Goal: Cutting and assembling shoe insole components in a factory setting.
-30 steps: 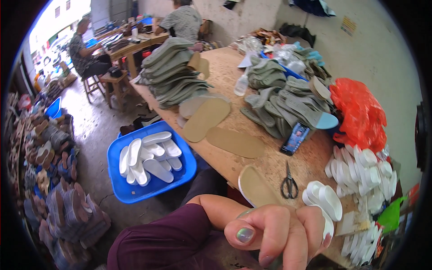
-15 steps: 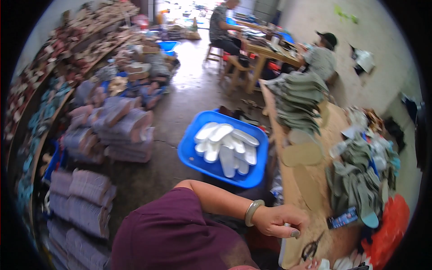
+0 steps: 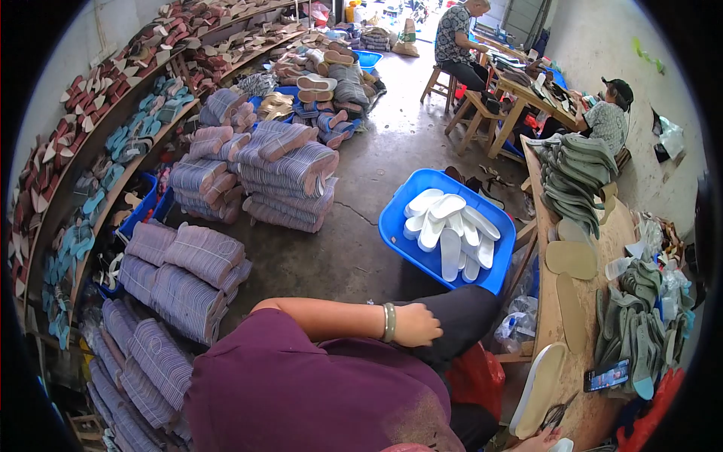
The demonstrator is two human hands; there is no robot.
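Left hand (image 3: 416, 325) swung from table (image 3: 595, 416) to thigh (image 3: 471, 310).
Elbow bent, fingers half-curled; right hand (image 3: 539, 441) by scissors (image 3: 556, 414), table's near edge; both holds unclear.

Matt sole (image 3: 538, 392), wooden table (image 3: 595, 419)

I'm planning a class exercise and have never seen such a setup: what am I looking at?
There is no machine, only a person's two bare hands. Each picture comes from one head-worn fisheye camera looking down, so straight edges bend. The left hand, wearing a pale round bracelet, shows against a dark-trousered leg, nothing visibly held. The right hand shows partly, at the lower edge beside black-handled metal scissors; I cannot tell whether it grips anything. On the brown wooden table lie stacked grey-green soles, flat tan oval pieces and a dark rectangular phone. Beside it, a blue plastic tub holds white soles.
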